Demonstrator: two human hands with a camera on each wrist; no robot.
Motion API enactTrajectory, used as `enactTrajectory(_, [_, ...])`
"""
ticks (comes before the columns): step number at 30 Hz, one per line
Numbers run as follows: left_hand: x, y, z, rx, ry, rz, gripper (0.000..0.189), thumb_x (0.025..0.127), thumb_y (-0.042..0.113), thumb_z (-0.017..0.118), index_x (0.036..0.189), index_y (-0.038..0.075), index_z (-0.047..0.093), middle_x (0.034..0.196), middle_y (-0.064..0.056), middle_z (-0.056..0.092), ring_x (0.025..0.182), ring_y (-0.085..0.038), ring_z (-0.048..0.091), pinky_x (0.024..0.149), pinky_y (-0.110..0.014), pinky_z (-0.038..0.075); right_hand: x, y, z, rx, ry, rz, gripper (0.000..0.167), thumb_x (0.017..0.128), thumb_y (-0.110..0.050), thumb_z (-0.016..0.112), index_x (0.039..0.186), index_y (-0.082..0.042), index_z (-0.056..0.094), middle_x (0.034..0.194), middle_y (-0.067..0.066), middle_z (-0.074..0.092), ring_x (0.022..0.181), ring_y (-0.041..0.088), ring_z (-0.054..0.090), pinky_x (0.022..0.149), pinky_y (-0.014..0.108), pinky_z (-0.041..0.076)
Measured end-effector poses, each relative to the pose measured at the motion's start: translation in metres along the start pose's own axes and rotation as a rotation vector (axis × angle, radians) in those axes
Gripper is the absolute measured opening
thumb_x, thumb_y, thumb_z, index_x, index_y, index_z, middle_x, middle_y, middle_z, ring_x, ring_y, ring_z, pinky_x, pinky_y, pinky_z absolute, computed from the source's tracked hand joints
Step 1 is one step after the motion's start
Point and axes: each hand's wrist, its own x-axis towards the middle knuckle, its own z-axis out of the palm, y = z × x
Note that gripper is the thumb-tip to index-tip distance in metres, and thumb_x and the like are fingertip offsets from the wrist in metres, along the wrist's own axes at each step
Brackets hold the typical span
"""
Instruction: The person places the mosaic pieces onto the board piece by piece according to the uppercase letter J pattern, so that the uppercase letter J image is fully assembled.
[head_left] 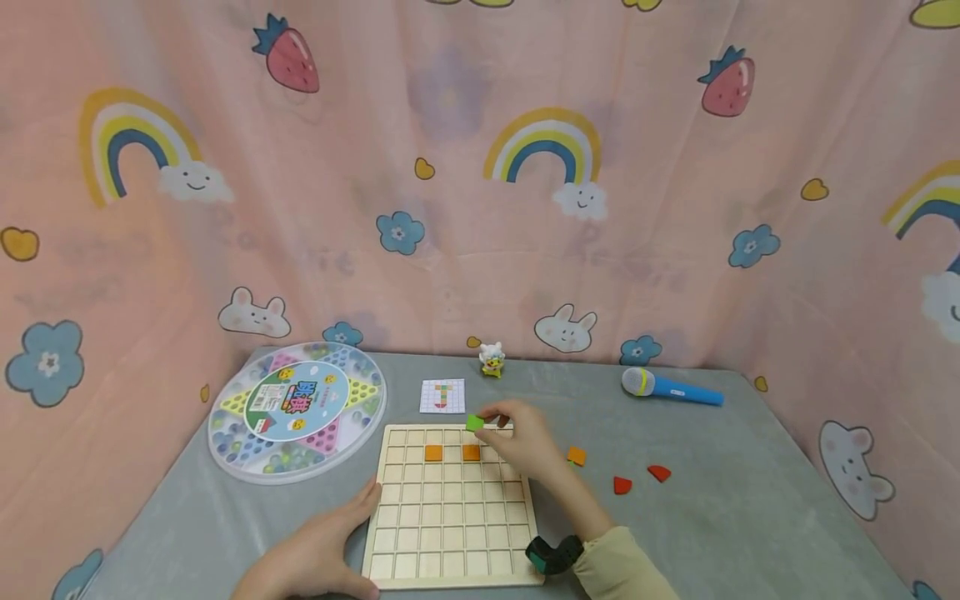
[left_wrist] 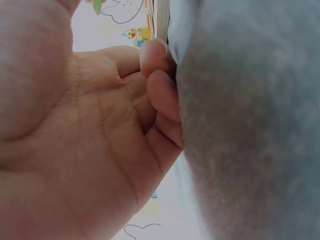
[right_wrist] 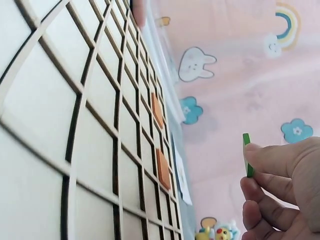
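pinching green tile (head_left: 475, 423), right hand (head_left: 520, 435) above board (head_left: 453, 517), left hand (head_left: 318, 546) spread against it, card (head_left: 443, 397), figurine (head_left: 492, 360) beyond

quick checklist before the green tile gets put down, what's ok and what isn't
1. Grip: right hand pinches the green tile between thumb and fingers: ok
2. Board steadied: left hand rests against its left edge: ok
3. Bare cell between the two placed orange tiles: ok
4. Printed card uncovered, beyond the board: ok
5. Green tile's spot matches the card: cannot tell, the print is too small
6. All pieces on the board: not ok, two red pieces and a loose orange piece lie to its right
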Motion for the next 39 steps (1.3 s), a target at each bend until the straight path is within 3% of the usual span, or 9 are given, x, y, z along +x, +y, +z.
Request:
enactTrajectory(9, [0.0, 0.0, 0.0, 0.008, 0.003, 0.002, 0.127, 0.068, 0.041, 0.099, 0.164, -0.005, 0.03, 0.172, -0.026, 0.024, 0.151, -0.046, 0.037, 0.115, -0.05, 0.043, 0.006, -0.008, 0.017, -0.005, -0.111, -0.028, 0.019, 0.096, -0.014, 0.078, 0.114, -0.007, 0.078, 0.109, 0.006, 0.073, 0.093, 0.018, 0.058, 0.074, 0.029, 0.049])
enactTrajectory(17, [0.0, 0.0, 0.0, -0.006, -0.003, -0.003, 0.126, 0.068, 0.04, 0.099, 0.164, -0.006, 0.03, 0.172, -0.026, 0.023, 0.152, -0.046, 0.036, 0.116, -0.047, 0.043, 0.01, -0.005, 0.031, -0.084, -0.252, -0.063, 0.014, 0.094, -0.008, 0.079, 0.107, -0.003, 0.077, 0.099, 0.006, 0.07, 0.084, 0.016, 0.058, 0.074, 0.031, 0.049])
enactTrajectory(25, [0.001, 0.0, 0.0, -0.018, -0.008, -0.035, 0.129, 0.068, 0.042, 0.099, 0.165, -0.003, 0.026, 0.173, -0.022, 0.025, 0.15, -0.047, 0.038, 0.114, -0.058, 0.043, 0.01, 0.0, 0.037, -0.146, -0.245, -0.099, 0.015, 0.091, -0.008, 0.081, 0.105, -0.006, 0.078, 0.098, 0.006, 0.071, 0.087, 0.02, 0.062, 0.077, 0.034, 0.052])
enactTrajectory(39, [0.001, 0.0, 0.001, -0.027, -0.001, -0.026, 0.131, 0.068, 0.043, 0.099, 0.166, -0.002, 0.026, 0.173, -0.022, 0.025, 0.15, -0.047, 0.038, 0.115, -0.051, 0.044, 0.01, 0.003, 0.037, -0.119, -0.247, -0.09, 0.018, 0.088, -0.009, 0.085, 0.105, -0.005, 0.078, 0.1, 0.005, 0.071, 0.088, 0.019, 0.06, 0.079, 0.034, 0.051])
